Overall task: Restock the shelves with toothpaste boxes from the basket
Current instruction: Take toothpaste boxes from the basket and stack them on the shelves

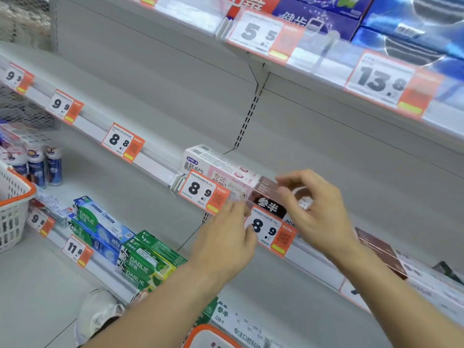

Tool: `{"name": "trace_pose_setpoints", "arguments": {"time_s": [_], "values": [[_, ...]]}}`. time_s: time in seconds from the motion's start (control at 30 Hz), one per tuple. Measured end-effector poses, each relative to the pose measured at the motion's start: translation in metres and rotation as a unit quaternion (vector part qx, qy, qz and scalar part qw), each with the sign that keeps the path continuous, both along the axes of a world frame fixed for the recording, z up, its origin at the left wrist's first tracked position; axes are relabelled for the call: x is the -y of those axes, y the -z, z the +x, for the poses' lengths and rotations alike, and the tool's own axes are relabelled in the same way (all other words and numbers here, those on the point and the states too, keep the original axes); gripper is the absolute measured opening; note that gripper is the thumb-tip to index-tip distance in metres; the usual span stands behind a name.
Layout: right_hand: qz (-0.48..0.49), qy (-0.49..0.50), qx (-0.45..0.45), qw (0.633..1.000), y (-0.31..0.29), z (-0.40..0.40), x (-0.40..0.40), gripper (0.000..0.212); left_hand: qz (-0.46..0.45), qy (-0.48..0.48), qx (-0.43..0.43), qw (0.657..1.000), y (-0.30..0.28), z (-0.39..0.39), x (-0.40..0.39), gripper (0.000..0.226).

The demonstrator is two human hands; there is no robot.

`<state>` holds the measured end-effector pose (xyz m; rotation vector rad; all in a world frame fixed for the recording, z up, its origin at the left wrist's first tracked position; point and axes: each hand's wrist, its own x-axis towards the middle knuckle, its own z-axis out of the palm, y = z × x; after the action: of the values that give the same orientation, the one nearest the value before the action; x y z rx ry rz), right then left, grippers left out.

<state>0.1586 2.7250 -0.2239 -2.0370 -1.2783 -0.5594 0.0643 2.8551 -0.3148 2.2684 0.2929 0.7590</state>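
Working at the middle shelf (155,169) in the head view, the person has both hands at its front edge; the right hand (319,209) curls its fingers round the top of a brown toothpaste box (267,197), which sits on the shelf just beside a pink box (221,167); the left hand (226,237) reaches to the shelf lip between two price tags (203,192), fingers loosely bent, and whether it pinches anything cannot be told through the blur; the white basket (15,199) hangs at far left, well apart; the risk seems to be that a careless push knocks a tag loose, or shoves the brown box crooked against the pink one so it overhangs the edge and tips off.
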Motion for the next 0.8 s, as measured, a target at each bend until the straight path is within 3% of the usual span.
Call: {"name": "trace_pose_setpoints", "arguments": {"time_s": [0.07,0.17,0.3,0.37,0.5,0.6,0.8], "values": [[0.025,-0.003,-0.039,0.999,0.037,-0.025,0.036,0.013,0.031,0.089,-0.106,0.990,0.014,-0.005,0.023,0.019],[0.035,0.043,-0.117,0.992,0.108,-0.051,0.088,0.015,0.129,0.205,-0.257,0.936,0.047,-0.008,0.060,0.025],[0.004,0.107,-0.269,0.957,0.207,-0.063,0.152,0.019,0.155,0.287,-0.351,0.878,0.102,-0.007,0.114,0.025],[-0.093,0.113,-0.353,0.924,0.246,-0.063,0.181,0.016,0.120,0.314,-0.408,0.849,0.139,-0.015,0.140,0.027],[-0.357,0.091,-0.480,0.796,0.311,-0.065,0.232,0.038,0.120,0.332,-0.515,0.781,0.219,-0.037,0.175,0.055],[-0.378,0.121,-0.505,0.767,0.344,-0.080,0.258,0.042,0.083,0.300,-0.557,0.770,0.256,-0.050,0.192,0.073],[-0.371,0.153,-0.569,0.717,0.363,-0.097,0.291,0.064,0.080,0.240,-0.547,0.798,0.291,-0.058,0.214,0.099]]}}
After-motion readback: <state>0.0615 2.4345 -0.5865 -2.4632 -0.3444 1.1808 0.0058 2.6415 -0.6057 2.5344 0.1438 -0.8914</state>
